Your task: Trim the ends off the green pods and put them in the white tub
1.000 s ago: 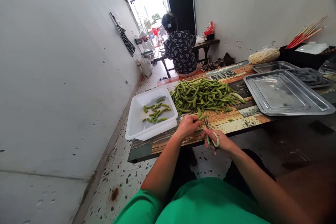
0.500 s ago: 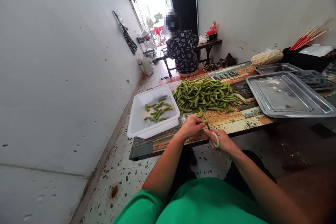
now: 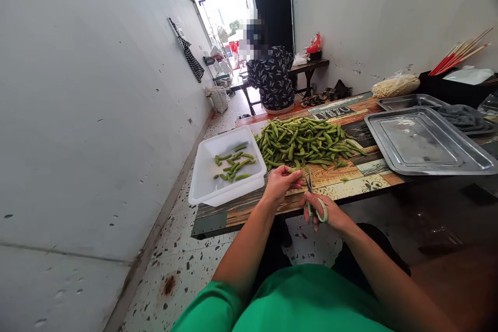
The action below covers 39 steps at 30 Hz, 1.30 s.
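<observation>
At the near edge of the pile of green soybean pods (image 3: 301, 137), my left hand (image 3: 280, 185) is closed, its fingertips pinching a pod (image 3: 294, 169). Just to its right, my right hand (image 3: 324, 210) grips scissors (image 3: 309, 181) with pale green handles. The scissor blades are parted and point forward, close to my left fingertips. Left of the pile stands a white plastic tub (image 3: 254, 182) with several pods lying on its bottom.
The wood-patterned table (image 3: 373, 184) carries a metal tray (image 3: 422, 140) on the right, with a dark cloth (image 3: 461, 114) behind it. Farther back lie bagged thin sticks (image 3: 397, 84) and red-tipped skewers (image 3: 459, 54). A person (image 3: 271, 75) sits beyond the table, facing away.
My left hand has moved forward and slightly left, up to a pod that lay loose in front of the pile. The scissors, closer to shut before, have opened. The tub has not moved.
</observation>
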Tool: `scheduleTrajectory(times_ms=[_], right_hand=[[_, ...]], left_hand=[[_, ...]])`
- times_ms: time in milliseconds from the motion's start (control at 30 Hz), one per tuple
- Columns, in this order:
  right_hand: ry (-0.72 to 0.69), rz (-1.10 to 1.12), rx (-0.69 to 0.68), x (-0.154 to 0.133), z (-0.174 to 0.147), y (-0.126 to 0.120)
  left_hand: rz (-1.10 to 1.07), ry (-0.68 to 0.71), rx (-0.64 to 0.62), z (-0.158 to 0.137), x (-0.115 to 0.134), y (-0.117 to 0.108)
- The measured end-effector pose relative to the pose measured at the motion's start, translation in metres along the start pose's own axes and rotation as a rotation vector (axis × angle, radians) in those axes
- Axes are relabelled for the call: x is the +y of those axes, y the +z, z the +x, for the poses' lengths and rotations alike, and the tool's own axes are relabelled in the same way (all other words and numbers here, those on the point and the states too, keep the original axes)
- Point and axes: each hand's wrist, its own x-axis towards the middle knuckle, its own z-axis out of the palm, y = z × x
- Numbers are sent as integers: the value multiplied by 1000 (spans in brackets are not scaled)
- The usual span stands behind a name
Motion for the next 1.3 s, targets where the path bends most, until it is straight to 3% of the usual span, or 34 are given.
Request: scheduleTrajectory(times_ms=[200, 467, 567, 633, 700, 800, 867, 933, 1000, 1100, 1133, 1200, 1300], right_hand=[[-6, -44, -12, 0, 2, -2], [-20, -65, 70, 5, 4, -2], [-20, -20, 96, 8, 6, -2], [-6, 13, 93, 8, 5, -3], [19, 55, 77, 5, 3, -3], [57, 125, 49, 1, -1, -4], [73, 144, 34, -1, -2, -4], [80, 141, 36, -1, -1, -4], [87, 127, 49, -1, 1, -2], [87, 114, 66, -1, 2, 0], [86, 117, 66, -1, 1, -1], [86, 122, 61, 0, 0, -2], [84, 117, 52, 2, -3, -5]], left_hand=[[-77, -17, 25, -2, -7, 5], [-76, -8, 60, -6, -9, 14], [44, 89, 84, -8, -10, 16], [175, 234, 134, -9, -3, 11], [363, 446, 293, -11, 14, -1], [772, 716, 705, -15, 54, -27], [1047, 720, 919, -18, 77, -39], [1246, 658, 992, -22, 84, -39], [1394, 582, 831, -26, 74, -27], [1585, 345, 327, -31, 41, 0], [1639, 238, 233, -30, 29, 7], [1691, 119, 163, -26, 12, 15], [1698, 80, 148, -15, 2, 11]])
